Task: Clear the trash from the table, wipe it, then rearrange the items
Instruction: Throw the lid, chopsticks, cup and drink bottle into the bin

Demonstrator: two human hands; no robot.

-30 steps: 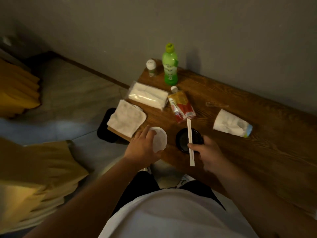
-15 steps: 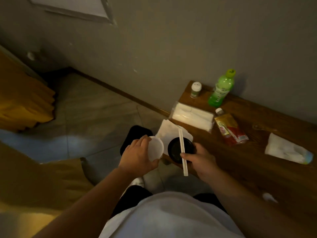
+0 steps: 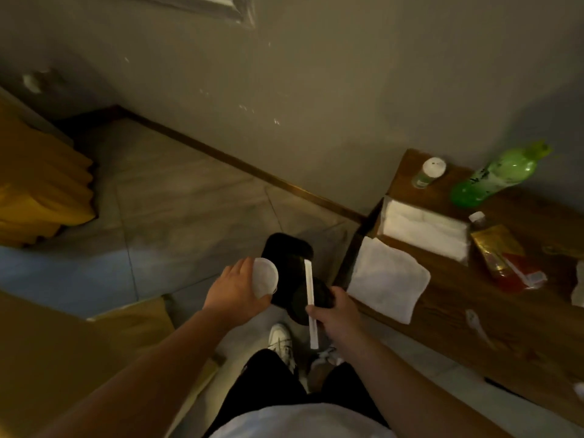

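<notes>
My left hand point(image 3: 235, 287) grips a round white lid point(image 3: 265, 277). My right hand point(image 3: 338, 311) holds a small black bowl point(image 3: 303, 303) together with a long white wrapped chopstick packet point(image 3: 310, 303). Both hands hover off the table's left end, over a black bin point(image 3: 286, 248) on the floor. On the wooden table point(image 3: 521, 336) lie a white cloth point(image 3: 387, 281), a tissue pack point(image 3: 423, 227), a red and yellow sauce pouch point(image 3: 502, 254), a green bottle point(image 3: 493, 175) and a small white-capped jar point(image 3: 429, 172).
A white scrap point(image 3: 474, 320) lies on the table near its front edge. Yellow fabric point(image 3: 38, 191) is piled at the left, more at the lower left. My white shoes point(image 3: 281, 339) stand on the tiled floor below the hands. The wall runs close behind the table.
Both hands have carried the lid, bowl and chopstick packet off the table to the left, over the black bin. My view has swung left, so the table now sits at the right.
</notes>
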